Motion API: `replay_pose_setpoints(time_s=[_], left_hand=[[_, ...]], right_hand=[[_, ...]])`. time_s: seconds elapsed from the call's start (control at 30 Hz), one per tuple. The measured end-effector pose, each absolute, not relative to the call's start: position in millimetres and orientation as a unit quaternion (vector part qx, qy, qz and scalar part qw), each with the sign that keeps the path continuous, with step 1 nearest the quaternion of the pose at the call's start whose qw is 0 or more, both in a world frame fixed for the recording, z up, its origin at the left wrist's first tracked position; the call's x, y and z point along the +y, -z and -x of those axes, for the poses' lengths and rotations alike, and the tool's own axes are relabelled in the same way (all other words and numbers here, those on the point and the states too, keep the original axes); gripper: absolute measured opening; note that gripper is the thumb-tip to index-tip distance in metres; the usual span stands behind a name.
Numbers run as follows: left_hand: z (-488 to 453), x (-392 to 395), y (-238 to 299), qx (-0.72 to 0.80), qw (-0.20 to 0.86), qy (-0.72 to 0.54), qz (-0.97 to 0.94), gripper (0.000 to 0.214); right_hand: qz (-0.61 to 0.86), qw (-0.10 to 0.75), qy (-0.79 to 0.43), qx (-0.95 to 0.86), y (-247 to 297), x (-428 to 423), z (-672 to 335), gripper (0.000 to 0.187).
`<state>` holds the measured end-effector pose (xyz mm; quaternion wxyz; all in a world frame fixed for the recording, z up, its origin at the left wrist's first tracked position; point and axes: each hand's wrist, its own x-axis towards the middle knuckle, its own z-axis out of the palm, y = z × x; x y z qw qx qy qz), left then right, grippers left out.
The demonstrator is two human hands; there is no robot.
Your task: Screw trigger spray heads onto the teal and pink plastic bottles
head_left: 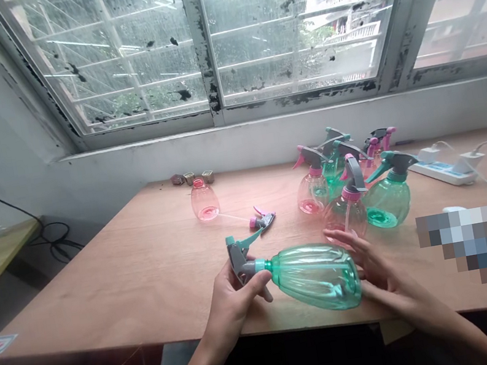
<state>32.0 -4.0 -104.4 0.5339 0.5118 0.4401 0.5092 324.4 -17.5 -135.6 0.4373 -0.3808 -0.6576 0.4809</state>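
A clear green spray bottle (318,276) lies on its side in the air above the table's front edge. Its grey and teal trigger head (239,260) points left. My left hand (239,295) is closed around that head and the neck, thumb along the collar. At the base end, my right hand (383,274) has its fingers stretched out and apart; whether it touches the base I cannot tell. Behind the right fingers stands a pink spray bottle (345,215), partly hidden. An open pink bottle (204,201) stands further back, and a loose pink-and-grey spray head (263,221) with its tube lies beside it.
More spray bottles, including a green one (387,202), crowd the table's (123,277) right half. A white power strip (444,170) with plugs and cords lies at the right. Several small boxes (190,178) sit by the wall. A blurred patch covers the right front.
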Motion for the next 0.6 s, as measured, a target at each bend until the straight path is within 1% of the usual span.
replay_pose_setpoints(time_s=[0.07, 0.17, 0.23, 0.3, 0.33, 0.5, 0.6], left_hand=[[-32, -3, 105, 0.441, 0.538, -0.505, -0.510, 0.043], [-33, -2, 104, 0.443, 0.548, -0.497, -0.507, 0.044], [-32, -2, 102, 0.442, 0.554, -0.491, -0.506, 0.045], [-31, -3, 102, 0.441, 0.561, -0.483, -0.508, 0.044], [-31, -4, 102, 0.441, 0.564, -0.479, -0.509, 0.044], [-33, -5, 101, 0.448, 0.557, -0.481, -0.507, 0.040], [-35, -6, 100, 0.458, 0.543, -0.495, -0.500, 0.042]], right_hand=[[0.354, 0.423, -0.499, -0.669, 136, -22, -322, 0.070], [0.334, 0.405, -0.532, -0.665, 141, -25, -321, 0.074], [0.344, 0.399, -0.556, -0.643, 145, -23, -323, 0.083], [0.369, 0.398, -0.556, -0.630, 146, -20, -326, 0.094], [0.377, 0.399, -0.550, -0.630, 146, -18, -327, 0.097], [0.350, 0.410, -0.537, -0.649, 139, -12, -327, 0.092], [0.355, 0.426, -0.504, -0.662, 139, -14, -326, 0.097]])
